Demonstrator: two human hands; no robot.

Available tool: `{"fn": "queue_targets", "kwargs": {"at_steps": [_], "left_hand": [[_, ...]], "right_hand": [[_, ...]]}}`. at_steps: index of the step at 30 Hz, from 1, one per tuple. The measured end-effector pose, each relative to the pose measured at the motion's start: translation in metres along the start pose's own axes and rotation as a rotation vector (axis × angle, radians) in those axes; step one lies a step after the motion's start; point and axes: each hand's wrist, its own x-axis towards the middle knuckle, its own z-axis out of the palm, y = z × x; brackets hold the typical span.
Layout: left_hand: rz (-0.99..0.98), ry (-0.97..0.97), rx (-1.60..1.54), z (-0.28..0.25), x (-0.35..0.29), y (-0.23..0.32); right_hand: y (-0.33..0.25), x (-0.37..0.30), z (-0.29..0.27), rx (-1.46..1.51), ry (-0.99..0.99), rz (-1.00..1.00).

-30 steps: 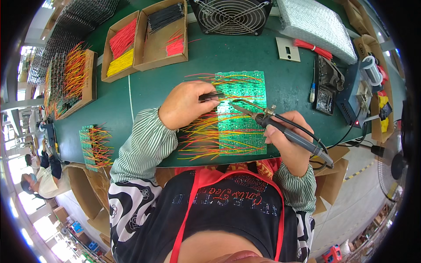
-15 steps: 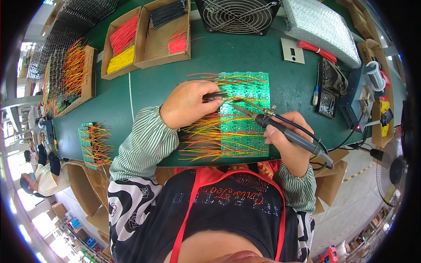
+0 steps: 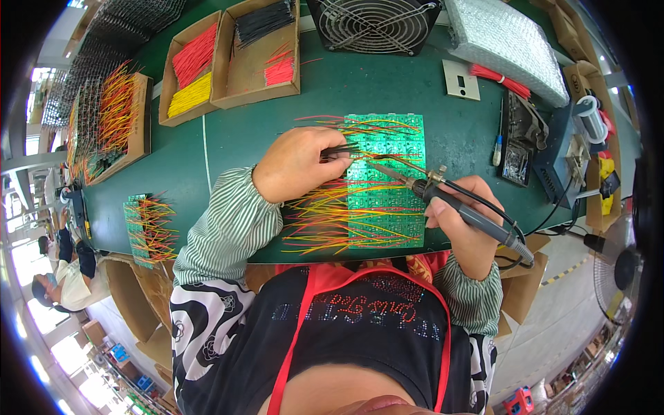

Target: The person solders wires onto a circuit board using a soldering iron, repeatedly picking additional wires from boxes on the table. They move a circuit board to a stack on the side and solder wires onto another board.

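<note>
A green circuit board panel lies in front of me, with rows of red, yellow and black wires sticking out over its left side. My left hand is closed in a pinch on a small bunch of black wires at the panel's upper left edge. In my right hand I grip a soldering iron with a dark handle and a thin feed tube along it. Its tip points up and left over the panel, near my left fingertips; whether it touches cannot be made out.
Cardboard boxes of red, yellow and black wires stand at the back left. A fan sits at the back. To the right are a screwdriver, a blue soldering station and a solder spool. A smaller wired board lies left.
My right hand and the soldering iron have shifted slightly right and down, drawing the tip back a little from my left fingers. The left hand stays in place.
</note>
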Motion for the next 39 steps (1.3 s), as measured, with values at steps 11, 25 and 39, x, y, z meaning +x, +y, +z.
{"fn": "queue_targets", "kwargs": {"at_steps": [11, 25, 39], "left_hand": [[0.037, 0.468, 0.438, -0.026, -0.012, 0.012], [0.147, 0.093, 0.152, 0.014, 0.010, 0.017], [0.136, 0.065, 0.132, 0.014, 0.012, 0.016]], "right_hand": [[-0.002, -0.009, -0.015, -0.002, 0.048, -0.002], [0.002, -0.003, -0.013, 0.030, 0.037, 0.056], [0.001, 0.001, -0.012, 0.044, 0.034, 0.011]]}}
